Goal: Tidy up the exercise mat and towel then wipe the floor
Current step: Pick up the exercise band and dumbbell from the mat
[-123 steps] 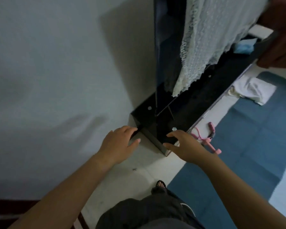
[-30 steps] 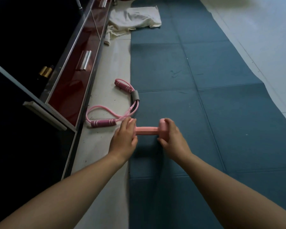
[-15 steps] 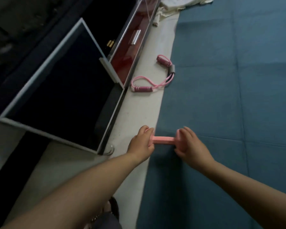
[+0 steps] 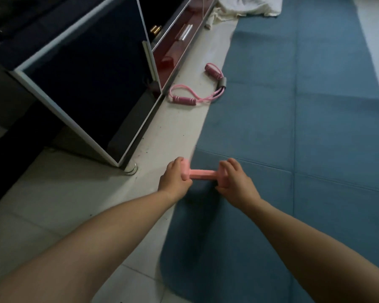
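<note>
The tidying looks barely begun. At the left, a dark cabinet [image 4: 81, 84] stands with its door swung open above the pale tiled floor [image 4: 53, 204], which shows specks of grit and appears not yet wiped. A pink resistance band [image 4: 185, 99] lies on the floor just beside the cabinet base, its grey middle touching the edge of the blue exercise mat [image 4: 304, 138]. The mat lies flat and unrolled, and the white towel [image 4: 249, 5] sits crumpled at its far end. So 3 jobs seem left: mat, towel and wiping.

Both arms reach forward. The left hand [image 4: 173, 181] curls around 1 head of a pink dumbbell [image 4: 202, 174] and the right hand [image 4: 234, 182] clamps the other. The bar is level between them at the mat's left edge. The shadow beneath suggests it is off the mat.
</note>
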The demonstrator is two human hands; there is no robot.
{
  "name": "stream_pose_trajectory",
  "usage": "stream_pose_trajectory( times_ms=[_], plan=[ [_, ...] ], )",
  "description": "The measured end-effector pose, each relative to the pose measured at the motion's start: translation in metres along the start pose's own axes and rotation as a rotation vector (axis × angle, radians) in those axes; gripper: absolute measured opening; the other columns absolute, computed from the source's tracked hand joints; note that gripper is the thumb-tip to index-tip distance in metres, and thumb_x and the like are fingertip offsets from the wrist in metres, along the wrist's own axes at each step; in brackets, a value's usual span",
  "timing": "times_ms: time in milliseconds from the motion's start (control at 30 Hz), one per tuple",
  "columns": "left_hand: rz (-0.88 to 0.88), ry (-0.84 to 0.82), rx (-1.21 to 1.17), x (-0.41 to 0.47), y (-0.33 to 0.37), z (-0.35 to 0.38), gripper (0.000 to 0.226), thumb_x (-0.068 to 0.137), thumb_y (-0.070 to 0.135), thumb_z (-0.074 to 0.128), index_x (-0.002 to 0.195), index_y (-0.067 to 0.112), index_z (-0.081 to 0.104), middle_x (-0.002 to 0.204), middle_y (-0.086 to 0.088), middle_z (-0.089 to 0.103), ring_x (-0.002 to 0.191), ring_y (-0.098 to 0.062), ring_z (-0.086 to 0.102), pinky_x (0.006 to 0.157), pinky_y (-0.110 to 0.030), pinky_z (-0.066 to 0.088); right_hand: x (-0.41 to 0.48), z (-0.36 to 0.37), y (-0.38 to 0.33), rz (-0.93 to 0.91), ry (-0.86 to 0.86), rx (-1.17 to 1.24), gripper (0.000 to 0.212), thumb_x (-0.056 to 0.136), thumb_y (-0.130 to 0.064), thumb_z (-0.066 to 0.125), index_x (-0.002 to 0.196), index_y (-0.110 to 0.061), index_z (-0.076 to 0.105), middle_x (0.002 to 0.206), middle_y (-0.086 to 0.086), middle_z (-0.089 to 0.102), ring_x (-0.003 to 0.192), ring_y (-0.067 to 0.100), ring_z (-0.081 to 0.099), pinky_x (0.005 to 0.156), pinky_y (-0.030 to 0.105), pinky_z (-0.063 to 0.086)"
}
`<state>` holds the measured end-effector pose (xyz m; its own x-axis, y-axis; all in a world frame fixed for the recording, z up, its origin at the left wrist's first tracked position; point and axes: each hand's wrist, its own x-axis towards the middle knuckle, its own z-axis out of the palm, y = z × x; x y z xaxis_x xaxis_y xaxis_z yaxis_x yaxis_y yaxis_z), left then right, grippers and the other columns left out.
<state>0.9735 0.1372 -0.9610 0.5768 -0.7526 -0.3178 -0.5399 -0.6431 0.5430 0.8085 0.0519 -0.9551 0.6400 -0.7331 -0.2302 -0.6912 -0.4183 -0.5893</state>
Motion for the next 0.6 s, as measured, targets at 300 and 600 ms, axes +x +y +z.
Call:
stream_pose_trajectory(
  times_ms=[300,600],
  plan=[
    [0.074,-0.122,0.195,-0.036,-0.053,-0.046,0.059,0.080,0.026,0.058,0.134,0.029,0.036,0.133,-0.005,0.046,0.112,-0.029,0.052,0.090,-0.031,0.040,-0.044,0.043,-0.051,0.063,-0.036,0.018,0.043,0.077,-0.022,0.067,0.113,-0.013,0.046,0.125,0.001,0.044,0.105,0.028,0.053,0.081,0.036,0.045],
    [0.076,-0.071,-0.067,-0.055,-0.099,-0.049,0.058,0.078,0.024,0.063,0.131,0.031,0.041,0.135,0.003,0.045,0.110,-0.021,0.052,0.081,-0.023,0.037,-0.050,0.077,-0.064,0.116,0.010,0.097,0.079,0.069,-0.023,0.079,0.136,-0.015,0.040,0.141,0.001,0.039,0.124,0.019,0.043,0.099,0.023,0.032]
  ],
)
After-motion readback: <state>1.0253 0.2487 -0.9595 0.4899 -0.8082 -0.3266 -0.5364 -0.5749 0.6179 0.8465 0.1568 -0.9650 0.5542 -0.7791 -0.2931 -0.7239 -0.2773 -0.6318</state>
